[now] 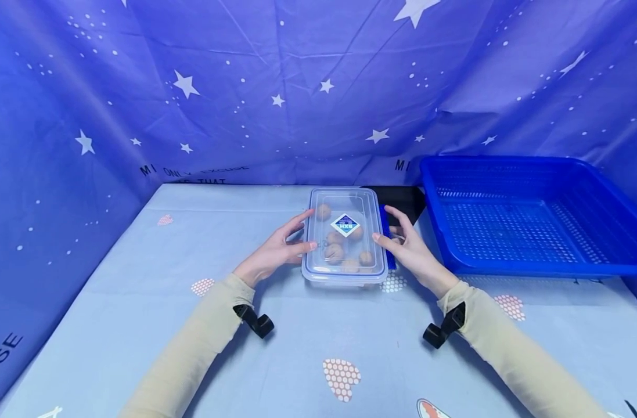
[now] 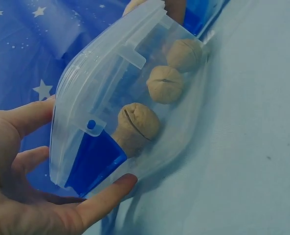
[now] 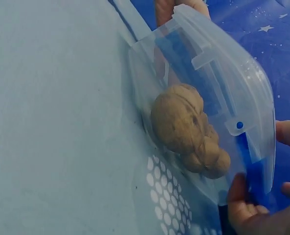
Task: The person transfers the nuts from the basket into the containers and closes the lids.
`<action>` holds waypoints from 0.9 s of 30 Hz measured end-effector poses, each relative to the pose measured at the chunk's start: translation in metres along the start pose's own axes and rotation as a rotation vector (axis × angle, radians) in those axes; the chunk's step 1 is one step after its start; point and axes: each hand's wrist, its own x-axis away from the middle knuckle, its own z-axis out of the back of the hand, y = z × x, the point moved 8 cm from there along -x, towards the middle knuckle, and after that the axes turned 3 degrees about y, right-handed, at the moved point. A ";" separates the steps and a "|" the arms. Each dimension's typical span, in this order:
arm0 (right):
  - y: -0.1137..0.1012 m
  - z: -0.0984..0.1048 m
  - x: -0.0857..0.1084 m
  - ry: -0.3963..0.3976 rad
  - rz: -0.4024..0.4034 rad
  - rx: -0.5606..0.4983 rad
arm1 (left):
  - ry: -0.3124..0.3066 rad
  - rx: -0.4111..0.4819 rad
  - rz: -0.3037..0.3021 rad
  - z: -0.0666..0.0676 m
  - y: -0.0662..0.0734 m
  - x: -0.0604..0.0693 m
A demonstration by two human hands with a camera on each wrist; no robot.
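A clear lidded plastic food container (image 1: 344, 270) stands upright in front of me with several walnuts (image 2: 165, 84) inside. Its lid carries a diamond-shaped label. My left hand (image 1: 279, 247) holds its left side, thumb and index finger at the lid's rim. On the opposite side my right hand (image 1: 409, 249) grips the container, thumb on the lid's edge and fingers about the blue side latch (image 1: 390, 255). That latch sticks outward from the wall. The left side's blue latch (image 2: 93, 164) shows between thumb and fingers in the left wrist view. The walnuts sit loosely on the container's bottom.
A large blue plastic basket (image 1: 506, 264) stands at the right. Behind the container lies a black flat thing (image 1: 402, 197), partly covered. A pale blue cloth (image 1: 276, 360) with heart prints covers the table. A blue star-patterned curtain (image 1: 297, 116) hangs at the back and sides.
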 end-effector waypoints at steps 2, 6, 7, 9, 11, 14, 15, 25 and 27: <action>-0.001 0.001 0.000 0.026 0.011 -0.002 | 0.001 -0.003 0.004 0.000 0.000 0.000; 0.001 0.000 -0.003 0.038 -0.014 -0.025 | -0.006 0.000 0.006 -0.001 0.000 0.000; 0.002 -0.001 -0.004 0.034 -0.022 -0.023 | -0.009 0.003 0.006 -0.001 0.000 0.001; 0.002 -0.004 -0.005 0.024 -0.027 -0.016 | -0.012 0.006 0.008 -0.001 -0.001 0.001; 0.001 -0.007 -0.007 0.024 -0.014 -0.028 | -0.017 0.016 0.009 -0.002 -0.001 0.002; -0.002 -0.011 -0.008 0.030 0.023 -0.059 | -0.023 0.029 0.011 -0.002 -0.001 0.002; -0.003 -0.012 -0.008 0.033 0.034 -0.076 | -0.023 0.033 0.013 -0.002 -0.001 0.002; -0.009 -0.028 -0.007 0.029 0.072 -0.251 | -0.014 0.027 0.014 -0.001 -0.003 0.002; -0.010 -0.029 -0.006 0.029 0.077 -0.267 | -0.010 0.024 0.013 -0.001 -0.002 0.002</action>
